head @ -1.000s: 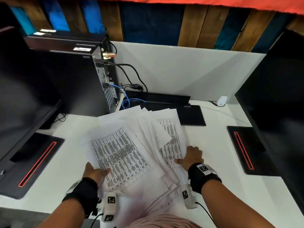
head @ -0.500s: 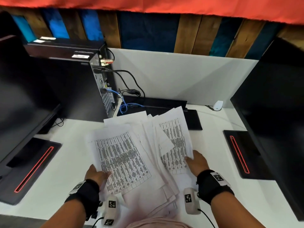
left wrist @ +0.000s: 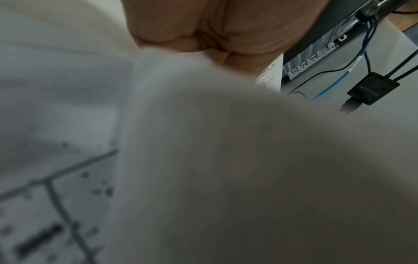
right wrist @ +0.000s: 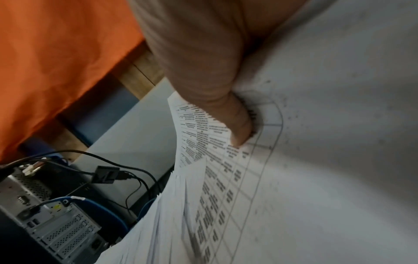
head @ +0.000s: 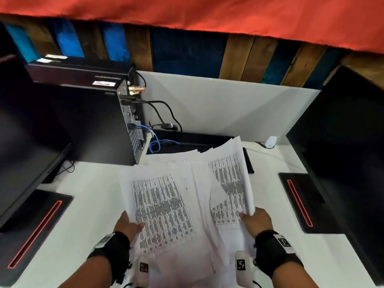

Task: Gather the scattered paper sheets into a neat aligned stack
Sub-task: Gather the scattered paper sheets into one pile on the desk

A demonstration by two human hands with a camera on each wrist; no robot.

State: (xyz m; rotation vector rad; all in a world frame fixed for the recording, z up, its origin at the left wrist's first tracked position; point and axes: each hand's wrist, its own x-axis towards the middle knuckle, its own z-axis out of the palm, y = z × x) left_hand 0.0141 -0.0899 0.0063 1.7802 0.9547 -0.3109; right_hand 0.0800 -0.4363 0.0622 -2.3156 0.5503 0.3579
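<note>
A loose fan of white printed paper sheets [head: 166,204] is lifted off the white desk [head: 83,194], its far edges raised. My left hand [head: 129,225] grips the pile's left side, thumb on top of a sheet of printed tables. My right hand [head: 254,220] grips the right side, thumb pressed on the printed sheet [right wrist: 226,160]; that side curls upward. In the left wrist view blurred paper [left wrist: 203,160] fills most of the frame under the palm [left wrist: 214,26]. In the right wrist view the thumb [right wrist: 239,128] pinches the sheet edge.
A black computer tower [head: 87,121] with cables [head: 162,113] stands at the back left. Black monitors flank the desk, with red-lit bases at left [head: 35,231] and right [head: 299,202]. A black monitor base [head: 193,140] lies behind the papers. A small white device [head: 270,141] sits at the back right.
Both hands went from resting flat on the spread sheets to gripping the pile's sides. The sheets have been drawn closer together and lifted, the right side curling up.
</note>
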